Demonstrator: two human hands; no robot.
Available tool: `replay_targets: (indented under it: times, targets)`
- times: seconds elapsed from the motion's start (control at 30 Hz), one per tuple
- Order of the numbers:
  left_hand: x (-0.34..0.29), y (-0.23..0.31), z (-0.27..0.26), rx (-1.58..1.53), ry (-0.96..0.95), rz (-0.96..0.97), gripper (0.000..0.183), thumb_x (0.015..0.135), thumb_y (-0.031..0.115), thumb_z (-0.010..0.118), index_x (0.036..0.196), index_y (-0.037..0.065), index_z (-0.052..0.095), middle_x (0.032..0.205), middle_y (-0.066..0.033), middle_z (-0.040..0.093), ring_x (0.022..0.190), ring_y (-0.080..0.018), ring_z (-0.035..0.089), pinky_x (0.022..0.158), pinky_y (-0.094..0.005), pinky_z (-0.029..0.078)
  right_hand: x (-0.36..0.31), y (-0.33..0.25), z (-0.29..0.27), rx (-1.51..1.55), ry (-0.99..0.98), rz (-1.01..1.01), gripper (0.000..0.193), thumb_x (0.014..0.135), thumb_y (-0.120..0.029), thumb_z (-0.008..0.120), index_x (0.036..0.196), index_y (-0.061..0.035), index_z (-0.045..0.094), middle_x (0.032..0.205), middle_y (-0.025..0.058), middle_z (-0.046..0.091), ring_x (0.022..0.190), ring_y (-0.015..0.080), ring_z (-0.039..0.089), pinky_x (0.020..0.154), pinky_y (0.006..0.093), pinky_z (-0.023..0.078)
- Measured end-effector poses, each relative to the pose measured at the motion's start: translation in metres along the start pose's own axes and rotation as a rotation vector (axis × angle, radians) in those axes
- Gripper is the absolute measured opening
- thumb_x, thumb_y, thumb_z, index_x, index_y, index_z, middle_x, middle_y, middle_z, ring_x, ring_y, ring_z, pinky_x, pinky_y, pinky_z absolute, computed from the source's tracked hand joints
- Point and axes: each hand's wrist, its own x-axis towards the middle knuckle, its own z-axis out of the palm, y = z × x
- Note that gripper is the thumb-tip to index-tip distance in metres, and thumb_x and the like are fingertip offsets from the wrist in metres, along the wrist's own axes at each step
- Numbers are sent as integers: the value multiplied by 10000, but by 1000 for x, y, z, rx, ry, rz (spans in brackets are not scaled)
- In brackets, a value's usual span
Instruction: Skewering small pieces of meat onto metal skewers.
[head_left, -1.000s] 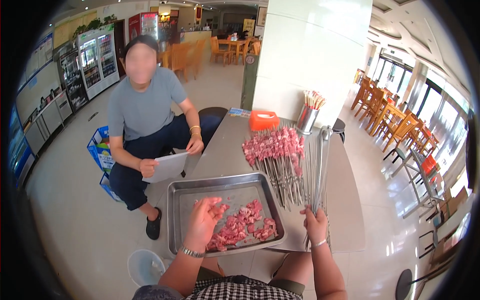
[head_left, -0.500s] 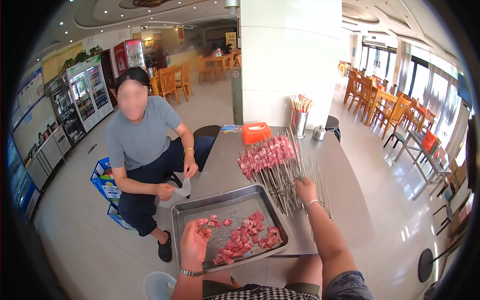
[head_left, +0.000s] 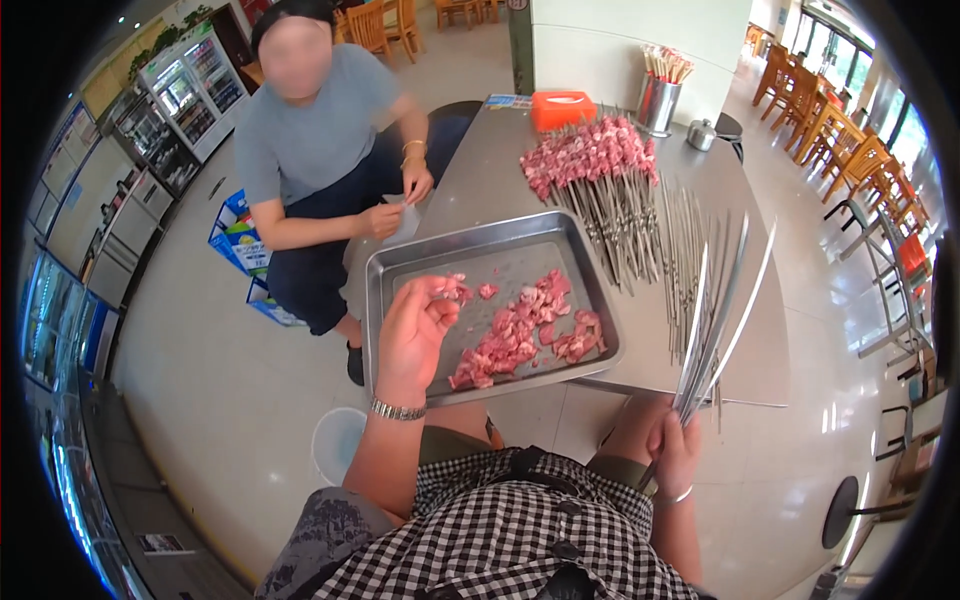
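Observation:
My right hand (head_left: 676, 448) is closed round a small bundle of bare metal skewers (head_left: 712, 325), their tips pointing up and fanning apart. My left hand (head_left: 418, 325), palm up with fingers loosely bent and apart, hovers over the left side of a metal tray (head_left: 480, 235). Cut pieces of raw meat (head_left: 510, 338) lie in the tray, a few of them close to my fingertips. Beyond the tray, a pile of meat skewers (head_left: 590, 155) rests on the table, its bare metal ends toward me. More bare skewers (head_left: 683, 280) lie to the right of the pile.
A person in a grey shirt (head_left: 325, 125) sits across at the left, both hands at a whitish sheet (head_left: 403, 222). On the grey table (head_left: 750, 350) stand an orange tissue box (head_left: 562, 110), a metal canister of sticks (head_left: 658, 105) and a small lidded pot (head_left: 701, 134). A bucket (head_left: 338, 440) is on the floor.
My right hand has come back from the skewers on the table toward my lap, now with a bundle in it. My left hand stays over the tray. The view has tilted down.

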Motion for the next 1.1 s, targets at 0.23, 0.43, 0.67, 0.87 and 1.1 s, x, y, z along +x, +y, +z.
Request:
replay_targets:
  times: [0.23,0.43,0.67,0.87,1.1]
  targets:
    - [-6,-14,-13,1075,-316,-9,276,884,226,570,1074,29,540,1070,-116,545,903,-215,581,838,-292,443,-62,40,11,154,-43,99,229,938,-119,425,1152,-43,457,571,22,474,406,66,361,368,181,285]
    - [-3,-51,-9,1607,-747,270,334,754,177,668,1015,13,540,1109,-178,472,1039,-289,505,837,-347,434,-79,52,6,153,-173,89,214,938,-110,431,1138,-43,473,584,29,498,434,69,383,402,178,296]
    - [52,-30,3,1412,-487,9,230,749,108,654,881,42,478,772,-71,562,743,-154,594,613,-291,480,-104,55,-3,184,-227,103,187,927,-92,446,1104,-34,467,599,42,536,446,64,413,421,183,319]
    - [52,38,51,1314,-380,-58,170,877,133,552,1023,57,509,795,-25,579,616,-68,559,521,-219,453,-116,55,-7,154,-227,78,181,928,-99,442,1094,-42,482,589,35,526,427,63,396,403,175,304]
    - [29,25,9,1998,-824,139,349,754,136,648,1091,82,570,1021,-109,531,991,-238,522,855,-327,425,-117,54,-10,138,-277,122,160,927,-87,454,1070,-31,501,619,57,569,443,62,415,420,180,328]
